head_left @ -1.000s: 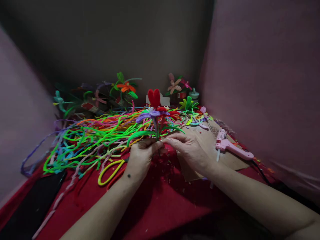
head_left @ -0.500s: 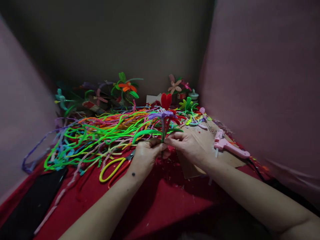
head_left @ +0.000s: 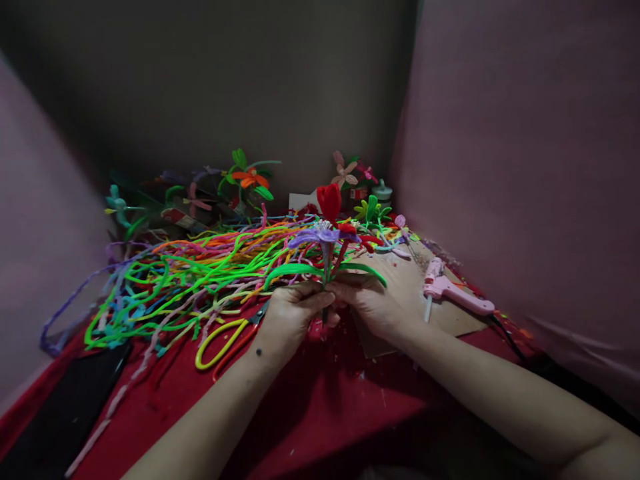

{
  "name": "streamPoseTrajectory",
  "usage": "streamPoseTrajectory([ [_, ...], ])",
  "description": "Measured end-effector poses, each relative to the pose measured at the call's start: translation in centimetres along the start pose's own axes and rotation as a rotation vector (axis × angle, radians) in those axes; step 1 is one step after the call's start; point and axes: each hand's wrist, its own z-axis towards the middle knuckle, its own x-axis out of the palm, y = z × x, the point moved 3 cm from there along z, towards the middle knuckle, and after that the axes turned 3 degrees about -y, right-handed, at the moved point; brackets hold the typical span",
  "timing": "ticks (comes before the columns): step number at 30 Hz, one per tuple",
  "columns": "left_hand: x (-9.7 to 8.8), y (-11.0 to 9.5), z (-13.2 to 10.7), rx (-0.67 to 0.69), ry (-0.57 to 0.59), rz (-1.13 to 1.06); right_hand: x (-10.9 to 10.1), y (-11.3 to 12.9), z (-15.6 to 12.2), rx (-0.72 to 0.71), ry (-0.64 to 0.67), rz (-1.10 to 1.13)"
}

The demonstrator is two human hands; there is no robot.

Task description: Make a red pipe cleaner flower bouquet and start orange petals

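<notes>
A pipe-cleaner flower (head_left: 326, 239) stands upright between my hands, with purple petals, a red bloom on top and green leaves curving out to both sides. My left hand (head_left: 296, 308) pinches its stem below the leaves, thumb across the front. Touching it from the other side, my right hand (head_left: 361, 300) has its fingers closed on the same stem at the base of the right leaf. The lower stem end sticks out dark beneath my fingers. Scissors (head_left: 220, 343) with yellow and orange handles lie just left of my left wrist.
Many bright pipe cleaners (head_left: 200, 267) spread across the red cloth (head_left: 320, 413) on the left. A pink glue gun (head_left: 455, 290) lies on cardboard (head_left: 400, 270) at right. Finished flowers (head_left: 250, 177) stand along the back wall; a black flat object (head_left: 65, 413) lies front left.
My right fingers have shifted from the right leaf toward the stem, and that leaf now shows longer, arching outward. The red bloom has turned slightly. The whole view has moved a little.
</notes>
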Motion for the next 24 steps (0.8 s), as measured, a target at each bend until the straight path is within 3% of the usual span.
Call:
streamPoseTrajectory([
  [3, 0.1, 0.4, 0.0, -0.01, 0.08, -0.094, 0.3, 0.1, -0.1, 0.036, 0.162, -0.01],
  [10, 0.1, 0.3, 0.3, -0.004, 0.136, -0.045, 0.3, -0.5, -0.1, 0.004, 0.13, 0.02],
  [13, 0.2, 0.1, 0.1, 0.038, 0.07, 0.099, 0.2, -1.2, 0.0, 0.015, 0.072, 0.062],
  [19, 0.6, 0.2, -0.6, 0.298, -0.196, 0.526, 0.0, -1.1, 0.0, -0.096, -0.083, 0.094],
  [24, 0.7, 1.3, -0.4, 0.357, -0.313, 0.544, 0.4, -1.0, -0.1, -0.11, -0.143, 0.147],
])
